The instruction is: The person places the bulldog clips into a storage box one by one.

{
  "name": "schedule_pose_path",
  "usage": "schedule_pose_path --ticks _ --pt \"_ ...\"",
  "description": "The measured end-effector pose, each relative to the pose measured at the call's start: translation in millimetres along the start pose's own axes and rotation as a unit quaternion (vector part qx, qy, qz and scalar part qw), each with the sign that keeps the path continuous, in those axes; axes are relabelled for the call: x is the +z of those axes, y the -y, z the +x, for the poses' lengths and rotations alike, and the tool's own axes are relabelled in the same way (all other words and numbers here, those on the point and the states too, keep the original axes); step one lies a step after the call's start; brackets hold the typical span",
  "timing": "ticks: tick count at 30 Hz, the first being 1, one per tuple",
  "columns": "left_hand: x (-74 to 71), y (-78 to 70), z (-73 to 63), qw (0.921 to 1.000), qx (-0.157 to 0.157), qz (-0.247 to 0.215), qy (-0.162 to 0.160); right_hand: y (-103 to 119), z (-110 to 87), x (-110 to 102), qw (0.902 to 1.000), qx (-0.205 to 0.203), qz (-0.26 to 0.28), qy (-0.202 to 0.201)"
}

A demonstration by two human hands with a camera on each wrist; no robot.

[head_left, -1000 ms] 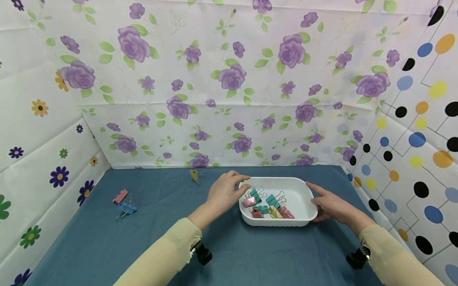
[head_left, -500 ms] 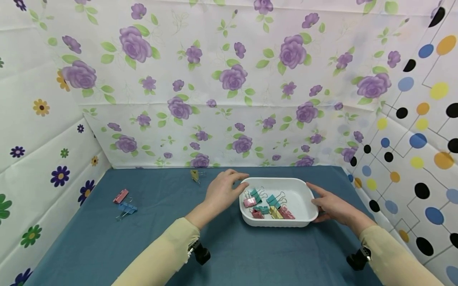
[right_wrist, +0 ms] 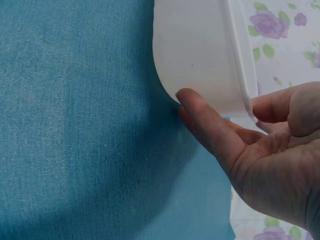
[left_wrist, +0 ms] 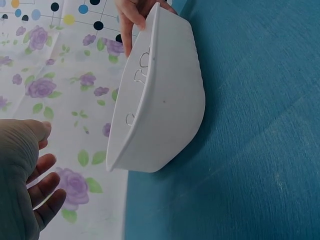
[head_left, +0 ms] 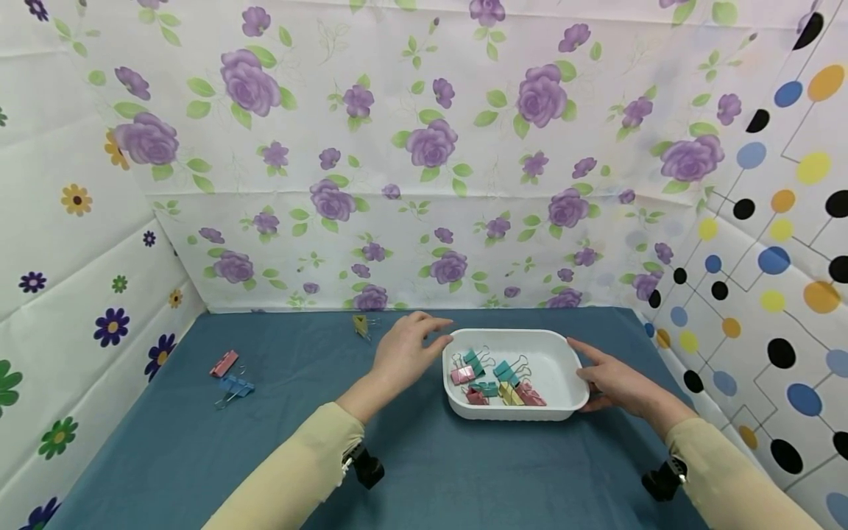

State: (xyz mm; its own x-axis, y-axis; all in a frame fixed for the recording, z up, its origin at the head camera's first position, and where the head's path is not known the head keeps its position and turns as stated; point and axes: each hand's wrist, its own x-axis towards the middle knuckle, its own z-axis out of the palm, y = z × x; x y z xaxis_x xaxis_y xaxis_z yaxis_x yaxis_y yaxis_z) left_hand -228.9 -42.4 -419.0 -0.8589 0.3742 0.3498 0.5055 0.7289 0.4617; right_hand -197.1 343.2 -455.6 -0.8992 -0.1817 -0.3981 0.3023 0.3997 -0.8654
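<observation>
A white plastic tray (head_left: 563, 368) sits on the blue cloth, with several binder clips in pink, red, teal and yellow, such as a yellow binder clip (head_left: 509, 394), grouped towards its left side. My right hand (head_left: 619, 379) holds the tray's right end; in the right wrist view, fingers (right_wrist: 205, 117) lie against its lower corner while others are at the rim. Just left of the tray, my left hand (head_left: 405, 352) is held with relaxed fingers and nothing in it. A gap shows between that hand (left_wrist: 30, 175) and the tray wall (left_wrist: 170, 100) in the left wrist view.
Outside the tray, a yellow binder clip (head_left: 361, 325) lies near the back edge. A pink binder clip (head_left: 224, 364) and a blue binder clip (head_left: 236, 386) lie close together at the left. Patterned cloth walls (head_left: 430, 243) border the blue table covering (head_left: 285, 427).
My left hand has drawn back slightly leftward from the tray's left rim, leaving a gap. The right hand, the tray and the clips look unmoved.
</observation>
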Motion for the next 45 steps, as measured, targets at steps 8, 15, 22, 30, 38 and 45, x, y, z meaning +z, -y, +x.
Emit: schedule_pose_path --ticks 8,15,22,30,38,45 --pt "-4.0 5.8 -0.2 0.9999 -0.011 -0.003 -0.003 0.8 -1.1 0.2 1.0 0.0 0.003 0.0" --pt "-6.3 9.0 0.2 0.9998 -0.019 -0.001 -0.006 -0.1 -0.6 -0.1 1.0 0.002 0.003 0.001" --pt "-9.7 12.8 0.2 0.9996 -0.027 -0.004 -0.011 0.0 -0.7 0.2 1.0 0.001 0.0 0.0" --pt "-13.1 20.5 -0.5 0.9993 -0.033 -0.004 -0.016 0.5 -0.2 0.0 1.0 -0.001 0.0 -0.001" --pt "-16.4 29.9 -3.2 0.9985 -0.051 0.001 -0.018 2.2 -0.6 0.5 1.0 0.004 -0.002 -0.002" --pt "-16.6 36.9 -5.8 0.9976 -0.057 0.006 -0.037 2.0 -0.3 0.4 1.0 0.005 -0.003 -0.002"
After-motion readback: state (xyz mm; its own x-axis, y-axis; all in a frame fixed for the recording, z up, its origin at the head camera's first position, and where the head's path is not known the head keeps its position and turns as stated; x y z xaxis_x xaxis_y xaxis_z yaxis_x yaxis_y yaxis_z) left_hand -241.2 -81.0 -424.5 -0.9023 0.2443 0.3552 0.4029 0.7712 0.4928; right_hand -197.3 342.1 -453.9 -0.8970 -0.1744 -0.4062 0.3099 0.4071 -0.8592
